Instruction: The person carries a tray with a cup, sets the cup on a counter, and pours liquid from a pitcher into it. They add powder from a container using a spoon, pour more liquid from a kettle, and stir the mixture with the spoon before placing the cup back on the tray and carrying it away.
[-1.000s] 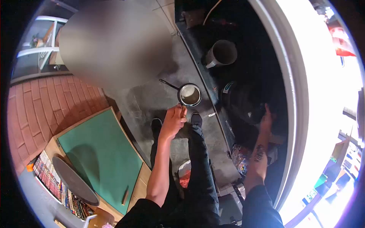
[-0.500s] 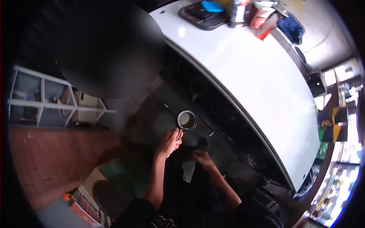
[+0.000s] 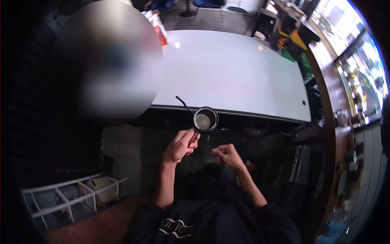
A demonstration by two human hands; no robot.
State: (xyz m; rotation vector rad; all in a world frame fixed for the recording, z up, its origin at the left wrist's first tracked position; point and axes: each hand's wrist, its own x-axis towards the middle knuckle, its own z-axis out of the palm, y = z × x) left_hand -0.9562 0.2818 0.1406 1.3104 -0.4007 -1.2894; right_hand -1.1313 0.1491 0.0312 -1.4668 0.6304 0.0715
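Note:
A round metal kettle [image 3: 205, 119] with a thin curved spout shows its open top, with something pale inside. My left hand [image 3: 182, 145] is closed round its handle on the near side, and the kettle is just in front of the edge of the white counter [image 3: 235, 73]. To the right and a little nearer, my right hand [image 3: 228, 155] has its fingers curled together; whatever they may hold is too small to make out. It does not touch the kettle.
A white wire rack [image 3: 71, 199] stands at the lower left. On the right runs a wooden shelf [image 3: 331, 158] with cups along it. A red and white packet [image 3: 157, 28] is at the counter's far left. A blurred round patch covers the upper left.
The view has turned, so the counter now lies straight ahead. My left hand and the kettle are now by its edge, and the spout shows. My right hand is higher in view.

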